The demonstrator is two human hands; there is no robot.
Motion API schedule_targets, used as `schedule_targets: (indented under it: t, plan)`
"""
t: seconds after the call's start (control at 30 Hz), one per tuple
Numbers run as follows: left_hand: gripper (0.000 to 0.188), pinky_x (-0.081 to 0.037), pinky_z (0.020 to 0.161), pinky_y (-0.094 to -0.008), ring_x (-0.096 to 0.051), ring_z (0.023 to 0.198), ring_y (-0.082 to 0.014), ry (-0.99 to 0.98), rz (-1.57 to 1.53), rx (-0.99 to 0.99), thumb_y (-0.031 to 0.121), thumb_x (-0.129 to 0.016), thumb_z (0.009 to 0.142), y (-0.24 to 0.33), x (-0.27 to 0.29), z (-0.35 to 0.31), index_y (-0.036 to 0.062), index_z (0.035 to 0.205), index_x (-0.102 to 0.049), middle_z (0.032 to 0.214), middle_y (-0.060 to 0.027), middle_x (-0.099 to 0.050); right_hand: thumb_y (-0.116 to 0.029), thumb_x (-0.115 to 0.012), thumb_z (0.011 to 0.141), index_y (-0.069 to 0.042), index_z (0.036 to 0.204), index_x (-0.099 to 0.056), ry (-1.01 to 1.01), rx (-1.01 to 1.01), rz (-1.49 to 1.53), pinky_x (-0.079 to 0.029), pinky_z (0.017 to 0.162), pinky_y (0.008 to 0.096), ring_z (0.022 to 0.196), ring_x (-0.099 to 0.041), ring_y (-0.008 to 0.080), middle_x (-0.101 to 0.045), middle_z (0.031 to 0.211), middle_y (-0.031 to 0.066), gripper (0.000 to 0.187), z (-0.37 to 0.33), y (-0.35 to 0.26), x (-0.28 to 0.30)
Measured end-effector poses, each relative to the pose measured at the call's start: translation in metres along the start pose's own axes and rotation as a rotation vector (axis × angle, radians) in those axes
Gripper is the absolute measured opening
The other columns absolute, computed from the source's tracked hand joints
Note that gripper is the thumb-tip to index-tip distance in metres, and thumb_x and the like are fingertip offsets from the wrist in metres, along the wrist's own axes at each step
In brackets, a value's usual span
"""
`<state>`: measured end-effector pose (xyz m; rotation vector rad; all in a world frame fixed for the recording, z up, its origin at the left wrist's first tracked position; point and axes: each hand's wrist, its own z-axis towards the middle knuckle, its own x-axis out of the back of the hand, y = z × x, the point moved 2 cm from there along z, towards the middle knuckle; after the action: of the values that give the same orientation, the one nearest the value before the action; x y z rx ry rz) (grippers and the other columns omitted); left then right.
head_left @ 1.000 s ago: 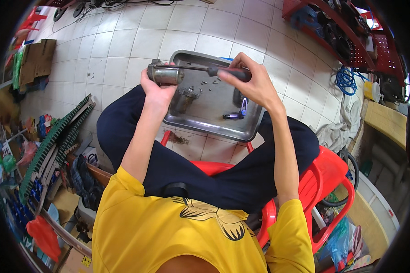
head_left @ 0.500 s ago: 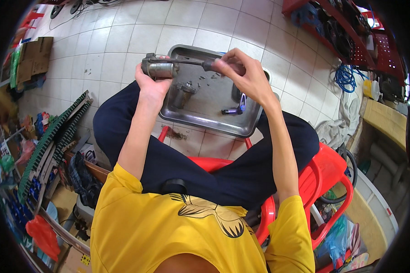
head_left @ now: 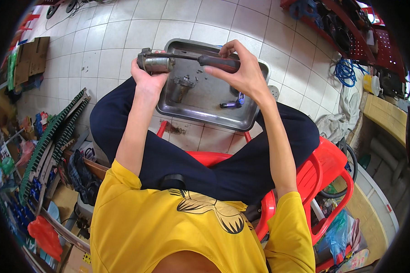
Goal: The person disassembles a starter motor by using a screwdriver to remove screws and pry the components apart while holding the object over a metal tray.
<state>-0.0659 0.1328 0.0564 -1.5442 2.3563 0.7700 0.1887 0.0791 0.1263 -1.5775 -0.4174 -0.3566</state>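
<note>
My left hand [head_left: 146,76] is wrapped round a small metal electric motor [head_left: 159,64], raised over the tray's left side, with its dark end cap to the left. Along the motor lies the long shaft of a screwdriver [head_left: 209,62], its tip at the end cap. My right hand [head_left: 241,68] has thumb and fingers around the screwdriver's dark handle, the grip loose. Beneath, a grey metal tray [head_left: 205,116] holds a second motor-like metal part [head_left: 181,89], several small loose pieces [head_left: 199,71] and a purple-and-black tool [head_left: 233,103].
The tray lies on a tiled floor [head_left: 118,36] beyond my knees. A red plastic chair [head_left: 325,168] stands at my right. Blue coiled cable [head_left: 345,73] and a red rack [head_left: 351,32] are farther right. Green-and-black strips [head_left: 50,141] and clutter fill the left side.
My right thumb and fingers have spread around the screwdriver handle, so more of it shows. Both hands with the motor shifted slightly up and left in the picture; the tray also appears higher.
</note>
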Motion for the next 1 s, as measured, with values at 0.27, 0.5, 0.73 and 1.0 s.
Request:
schedule_targets:
  t: [0.27, 0.5, 0.73, 1.0]
  plan:
    - [0.045, -0.052, 0.097, -0.0579, -0.064, 0.104, -0.0353, 0.006, -0.006, -0.030, 0.044, -0.038, 0.099, -0.002, 0.003, 0.009, 0.0062, 0.110, -0.061, 0.110, -0.0150, -0.064, -0.024, -0.090, 0.079, -0.005, 0.104, -0.063, 0.003, -0.036, -0.013, -0.058, 0.079, 0.0358, 0.084, -0.077, 0.0274, -0.077, 0.087, 0.0125, 0.042, 0.000, -0.006, 0.001]
    - [0.042, -0.055, 0.094, -0.0545, -0.065, 0.102, -0.0347, 0.003, -0.023, -0.036, 0.042, -0.043, 0.097, 0.002, 0.003, 0.005, 0.0054, 0.106, -0.062, 0.105, -0.0140, -0.066, -0.035, -0.088, 0.081, -0.004, 0.098, -0.065, -0.249, -0.168, 0.038, -0.057, 0.077, 0.0363, 0.079, -0.075, 0.0267, -0.077, 0.086, 0.0109, 0.043, 0.004, -0.014, 0.001]
    - [0.041, -0.055, 0.094, -0.0529, -0.066, 0.101, -0.0338, 0.007, -0.035, -0.010, 0.040, -0.046, 0.097, -0.004, 0.005, 0.006, 0.0044, 0.104, -0.063, 0.103, -0.0136, -0.067, -0.033, -0.086, 0.084, -0.002, 0.103, -0.071, -0.148, 0.012, -0.027, -0.055, 0.072, 0.0353, 0.074, -0.070, 0.0201, -0.076, 0.083, 0.0103, 0.040, 0.004, 0.002, 0.004]
    - [0.039, -0.055, 0.096, -0.0499, -0.067, 0.102, -0.0320, 0.026, -0.013, 0.007, 0.039, -0.055, 0.095, -0.007, -0.002, -0.003, 0.0038, 0.107, -0.064, 0.104, -0.0126, -0.067, -0.041, -0.082, 0.088, -0.004, 0.112, -0.071, -0.112, -0.075, -0.024, -0.054, 0.071, 0.0305, 0.080, -0.074, 0.0184, -0.079, 0.088, 0.0122, 0.046, 0.006, 0.003, 0.006]
